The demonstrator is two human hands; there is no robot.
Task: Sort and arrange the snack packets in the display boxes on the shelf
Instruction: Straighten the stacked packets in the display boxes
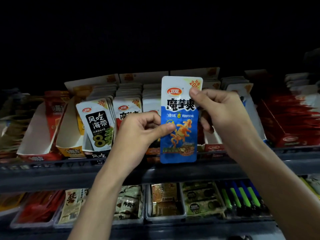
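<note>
Packet: blue konjac packet (pixel 179 122) upright.
Grip: left hand (pixel 138 134) pinches its side, right hand (pixel 223 115) its top corner.
Display box (pixel 213 147): just behind, I think.

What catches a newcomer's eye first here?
The blue-and-white snack packet is held upright at centre before the upper shelf. The left hand pinches its left edge and the right hand pinches it near the top right corner. Behind it to the left, a white packet with a black label leans at the front of its display box.
</note>
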